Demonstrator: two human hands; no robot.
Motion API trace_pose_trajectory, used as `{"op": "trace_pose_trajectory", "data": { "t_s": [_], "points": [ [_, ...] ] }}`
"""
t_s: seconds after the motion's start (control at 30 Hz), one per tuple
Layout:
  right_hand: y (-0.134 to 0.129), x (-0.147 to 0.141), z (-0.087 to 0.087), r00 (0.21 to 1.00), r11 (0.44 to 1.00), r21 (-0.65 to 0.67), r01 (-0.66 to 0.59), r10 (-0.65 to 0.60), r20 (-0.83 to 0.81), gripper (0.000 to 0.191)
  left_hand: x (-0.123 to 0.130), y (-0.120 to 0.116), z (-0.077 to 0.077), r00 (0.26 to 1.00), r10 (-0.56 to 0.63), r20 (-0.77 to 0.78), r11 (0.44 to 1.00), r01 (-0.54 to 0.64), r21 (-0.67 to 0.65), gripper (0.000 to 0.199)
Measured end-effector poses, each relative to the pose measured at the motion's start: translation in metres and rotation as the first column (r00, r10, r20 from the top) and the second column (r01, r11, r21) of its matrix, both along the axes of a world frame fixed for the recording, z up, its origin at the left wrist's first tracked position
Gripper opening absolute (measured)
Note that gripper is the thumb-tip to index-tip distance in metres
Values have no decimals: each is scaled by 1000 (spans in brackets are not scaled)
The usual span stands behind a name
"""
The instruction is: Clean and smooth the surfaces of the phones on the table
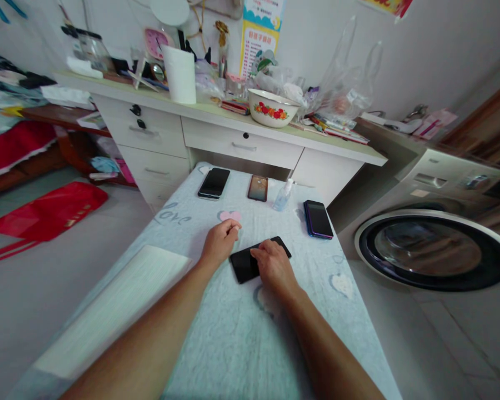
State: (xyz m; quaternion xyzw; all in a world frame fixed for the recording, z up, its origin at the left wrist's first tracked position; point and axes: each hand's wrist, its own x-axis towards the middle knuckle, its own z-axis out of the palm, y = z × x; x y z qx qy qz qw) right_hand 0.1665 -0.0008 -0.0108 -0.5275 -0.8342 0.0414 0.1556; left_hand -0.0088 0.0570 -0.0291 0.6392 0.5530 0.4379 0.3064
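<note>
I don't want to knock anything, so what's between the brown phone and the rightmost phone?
In the head view, a clear bottle stands between the brown phone and the rightmost phone.

A black smartphone [242,265] is laid aslant on a pale blue tablecloth [225,344], its screen touched and partly covered by the bent fingers of the right hand [274,264]. The left hand [221,241] is held loosely curled just beyond its left end; whether anything is gripped cannot be told. Farther off, a second dark smartphone [215,182] is placed at far left, a brown-backed phone [258,188] near the middle, a clear spray bottle [282,196] to its right, and a blue-edged smartphone [318,219] near the right edge. A flowered enamel bowl [272,106] and a white paper roll [179,76] are set on the desk behind. At right a front-loading washing machine [404,194] is seen.
</note>
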Motion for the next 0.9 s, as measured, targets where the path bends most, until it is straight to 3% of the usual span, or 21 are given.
{"op": "trace_pose_trajectory", "data": {
  "t_s": [0.47, 0.9],
  "points": [
    [19, 40, 0, 951, 951, 15, 309, -309, -25, 29, 1, -1, 1, 1000, 12, -12, 1000, -12, -11, 24],
    [18, 46, 2, 930, 929, 48, 367, -366, -16, 29, 0, -1, 1, 1000, 13, -25, 1000, -13, -20, 25]
  ]
}}
